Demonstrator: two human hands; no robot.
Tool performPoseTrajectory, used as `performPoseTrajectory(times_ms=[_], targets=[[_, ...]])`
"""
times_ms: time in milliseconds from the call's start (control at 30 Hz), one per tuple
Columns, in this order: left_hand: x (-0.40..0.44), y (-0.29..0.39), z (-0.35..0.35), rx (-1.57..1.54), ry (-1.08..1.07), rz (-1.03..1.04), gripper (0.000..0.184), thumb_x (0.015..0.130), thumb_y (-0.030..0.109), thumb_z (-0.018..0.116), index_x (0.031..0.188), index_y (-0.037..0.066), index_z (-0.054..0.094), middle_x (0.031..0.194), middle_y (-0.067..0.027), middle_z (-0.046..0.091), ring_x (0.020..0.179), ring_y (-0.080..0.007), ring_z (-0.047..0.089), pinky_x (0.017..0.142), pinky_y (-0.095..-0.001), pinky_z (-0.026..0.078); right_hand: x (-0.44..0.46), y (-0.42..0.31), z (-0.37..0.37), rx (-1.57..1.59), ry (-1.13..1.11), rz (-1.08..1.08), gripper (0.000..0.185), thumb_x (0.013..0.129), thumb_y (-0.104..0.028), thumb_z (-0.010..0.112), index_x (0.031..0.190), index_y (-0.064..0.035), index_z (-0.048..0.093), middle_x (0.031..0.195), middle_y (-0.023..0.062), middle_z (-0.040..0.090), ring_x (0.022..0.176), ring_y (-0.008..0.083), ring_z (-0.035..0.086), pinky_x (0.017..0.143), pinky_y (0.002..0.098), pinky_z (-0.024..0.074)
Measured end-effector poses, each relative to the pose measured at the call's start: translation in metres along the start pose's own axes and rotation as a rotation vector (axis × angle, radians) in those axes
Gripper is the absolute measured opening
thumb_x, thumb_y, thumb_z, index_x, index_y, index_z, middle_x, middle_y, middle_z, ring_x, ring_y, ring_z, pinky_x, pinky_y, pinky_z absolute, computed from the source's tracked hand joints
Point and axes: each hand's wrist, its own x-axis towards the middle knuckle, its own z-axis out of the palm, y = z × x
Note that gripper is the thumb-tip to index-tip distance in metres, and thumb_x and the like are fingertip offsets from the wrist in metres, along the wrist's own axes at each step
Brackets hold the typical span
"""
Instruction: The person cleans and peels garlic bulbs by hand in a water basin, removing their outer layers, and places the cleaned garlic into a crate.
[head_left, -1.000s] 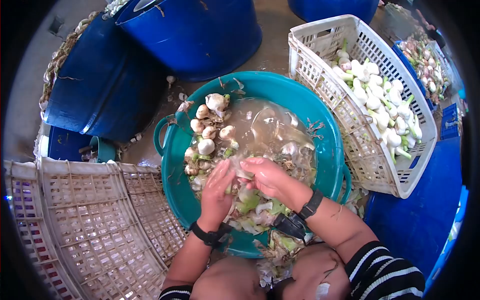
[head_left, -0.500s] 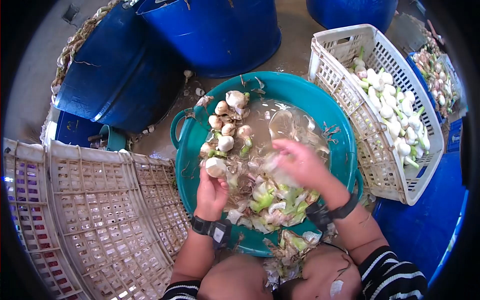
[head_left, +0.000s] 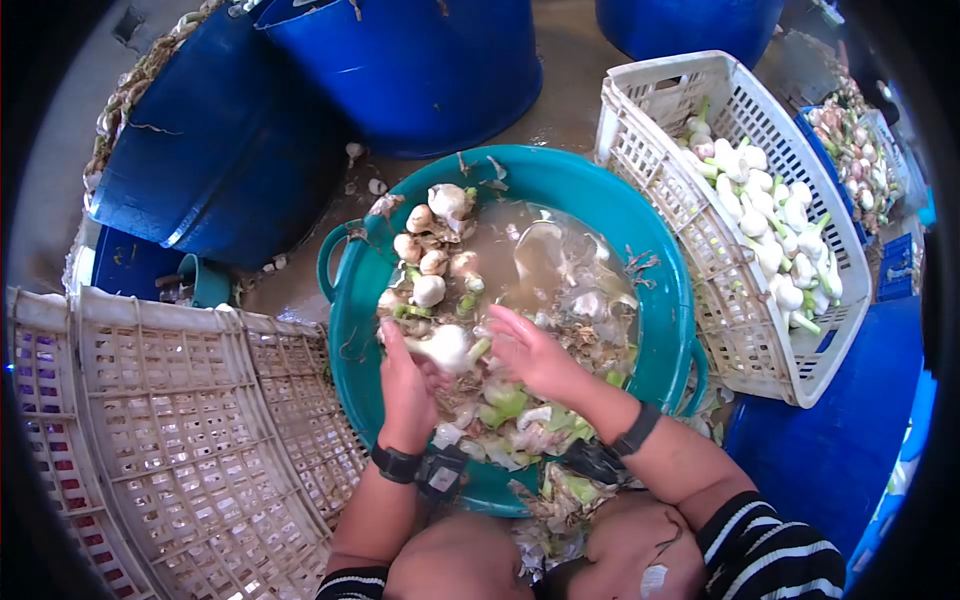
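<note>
My left hand (head_left: 406, 388) holds a white garlic bulb (head_left: 446, 348) above the teal tub (head_left: 668, 300), its green stem pointing right. Just right of that stem is my right hand (head_left: 532, 354), fingers apart and holding nothing I can see. Beyond my left hand, several unpeeled garlic bulbs (head_left: 429, 291) are heaped along the tub's left side. Cloudy water (head_left: 500, 262) and loose garlic skins (head_left: 588, 300) fill much of the tub. Green and white peelings (head_left: 505, 405) are piled on the side near me.
A white plastic crate (head_left: 690, 215) of peeled garlic (head_left: 765, 215) leans at the right. Empty-looking pale crates (head_left: 170, 400) stand at the left. Large blue barrels (head_left: 410, 75) line the back. More garlic (head_left: 855, 150) lies at the far right.
My right hand has moved left, close to my left hand. The bulb in my left hand has turned, so its stem now faces right. The whole view has shifted slightly.
</note>
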Motion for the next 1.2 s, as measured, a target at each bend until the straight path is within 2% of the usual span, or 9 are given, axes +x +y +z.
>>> performPoseTrajectory(times_ms=[100,200,267,433,567,833,1000,1133,1200], targets=[[0.015,-0.005,0.005,0.133,-0.193,0.084,0.038,0.089,0.038,0.049,0.079,0.001,0.055,0.065,-0.0054,0.053,0.055,-0.0118,0.054,0.045,-0.0241,0.043,0.025,0.020,-0.014,1.166,-0.038,0.551,0.042,0.093,-0.042,0.036,0.112,-0.0074,0.049,0.095,0.0124,0.058,0.076,0.0243,0.060,0.059,0.0380,0.0516],[0.047,0.005,0.013,1.067,0.081,1.069,0.031,0.075,0.020,0.066,0.100,0.005,0.057,0.088,-0.0146,0.054,0.081,-0.0282,0.055,0.068,-0.0389,0.044,0.000,-0.060,-0.069,1.517,-0.550,-0.054,0.067,0.086,-0.055,0.042,0.133,-0.0094,0.028,0.111,0.0237,0.051,0.084,0.0339,0.061,0.059,0.0413,0.0534],[0.068,-0.002,-0.001,1.299,0.059,1.042,0.034,0.074,0.018,0.066,0.104,0.006,0.056,0.087,-0.0156,0.055,0.083,-0.0304,0.054,0.070,-0.0401,0.044,-0.008,-0.082,-0.087,1.487,-0.910,-0.418,0.074,0.084,-0.057,0.044,0.137,-0.0109,0.024,0.117,0.0274,0.048,0.091,0.0363,0.060,0.061,0.0421,0.0541],[0.114,-0.030,-0.008,1.137,-0.135,0.985,0.035,0.083,0.017,0.055,0.116,0.006,0.049,0.089,-0.0108,0.057,0.082,-0.0253,0.056,0.070,-0.0351,0.046,0.016,-0.029,-0.065,0.162,-0.035,-0.071,0.041,0.085,-0.028,0.054,0.121,-0.0075,0.048,0.110,0.0160,0.057,0.093,0.0262,0.059,0.071,0.0368,0.0510],[0.038,-0.011,0.007,0.222,-0.345,0.077,0.032,0.093,0.035,0.037,0.108,0.011,0.050,0.075,-0.0015,0.056,0.052,-0.0075,0.046,0.042,-0.0207,0.033,0.009,-0.016,-0.023,-0.752,0.211,-0.484,0.019,0.082,-0.017,0.054,0.096,-0.0062,0.058,0.090,0.0108,0.062,0.085,0.0255,0.060,0.066,0.0354,0.0494],[0.008,-0.003,0.003,0.193,-0.375,-0.103,0.030,0.093,0.033,0.035,0.103,0.009,0.050,0.065,-0.0011,0.053,0.044,-0.0064,0.038,0.037,-0.0197,0.027,0.004,-0.026,-0.005,-0.879,-0.021,-0.389,0.013,0.079,-0.016,0.054,0.074,-0.0047,0.056,0.064,0.0117,0.057,0.060,0.0272,0.058,0.058,0.0371,0.0488],[0.006,0.003,0.006,0.205,-0.499,-0.109,0.040,0.093,0.036,0.032,0.115,0.007,0.049,0.079,-0.0016,0.056,0.055,-0.0075,0.047,0.043,-0.0201,0.033,0.007,-0.008,-0.012,0.488,-0.109,0.524,0.024,0.084,-0.022,0.052,0.084,0.0002,0.061,0.066,0.0152,0.058,0.059,0.0211,0.059,0.057,0.0330,0.0479],[0.003,0.018,0.004,0.607,-0.631,-0.098,0.035,0.090,0.025,0.044,0.119,0.006,0.047,0.094,-0.0041,0.057,0.073,-0.0119,0.055,0.056,-0.0236,0.045,0.003,-0.003,-0.008,-0.111,0.007,-0.175,0.024,0.085,-0.021,0.051,0.085,0.0005,0.062,0.067,0.0117,0.059,0.060,0.0194,0.059,0.057,0.0296,0.0464],[-0.014,0.005,0.011,1.116,-0.550,0.698,0.037,0.081,0.008,0.057,0.117,0.006,0.050,0.103,-0.0094,0.058,0.094,-0.0180,0.057,0.080,-0.0323,0.047,0.008,-0.001,-0.011,-0.248,0.020,0.071,0.023,0.087,-0.019,0.051,0.086,0.0007,0.063,0.072,0.0060,0.061,0.061,0.0158,0.058,0.057,0.0283,0.0450]])
